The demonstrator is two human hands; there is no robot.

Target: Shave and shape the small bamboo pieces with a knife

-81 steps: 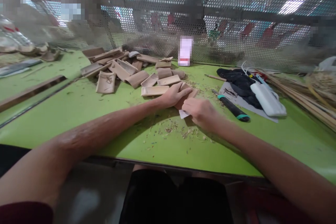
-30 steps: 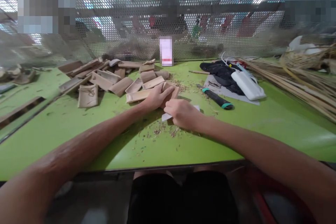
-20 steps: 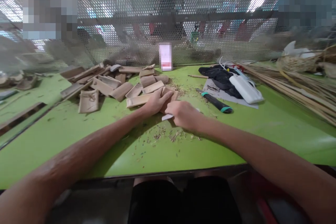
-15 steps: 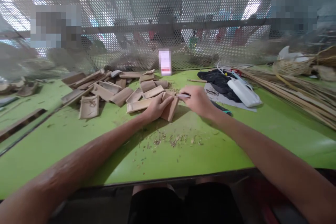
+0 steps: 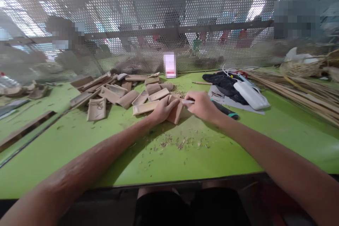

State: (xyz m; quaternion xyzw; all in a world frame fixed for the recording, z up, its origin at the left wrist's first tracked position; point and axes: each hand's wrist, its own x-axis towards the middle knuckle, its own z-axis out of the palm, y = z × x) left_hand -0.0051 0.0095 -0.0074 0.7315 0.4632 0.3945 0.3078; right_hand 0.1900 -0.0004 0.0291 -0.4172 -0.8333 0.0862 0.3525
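My left hand is closed around a curved piece of bamboo, tilted just above the green table. In my closed right hand is a small knife-like tool, blurred and mostly covered by the fingers. Its pale tip meets or nearly meets the bamboo's upper right edge; contact cannot be made out. Behind my left hand lie several similar bamboo pieces in a loose pile. Shavings are scattered on the table below both hands.
Right of my right hand lie a dark-handled tool with a teal end, black cloth and a white device. Long thin strips run along the right side. A perforated metal screen stands behind the table.
The whole view has shifted slightly, so things appear a little farther right. My right hand's grip looks slightly changed, with the tool still at the bamboo's edge. My left hand keeps its hold.
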